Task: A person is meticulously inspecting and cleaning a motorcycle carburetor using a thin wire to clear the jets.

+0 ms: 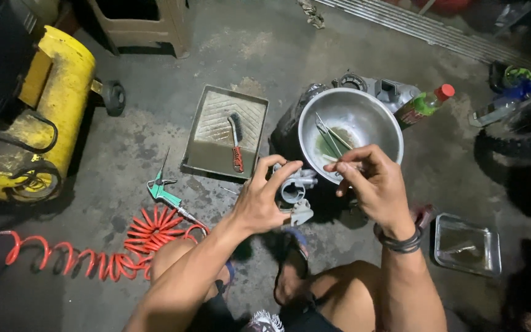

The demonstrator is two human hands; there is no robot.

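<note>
Carburetor (295, 187) gripped in left hand (260, 200) beside bowl (364, 114), steadying it; right hand (373, 181) pinched a thin tool (339, 165) toward it.

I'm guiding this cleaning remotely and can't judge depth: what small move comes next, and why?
Probably bring the thin tool in the right hand down to the opening of the grey metal part. The left hand holds that part with its bore facing up, and the tool tip is poised just beside it, over the bowl.
</note>
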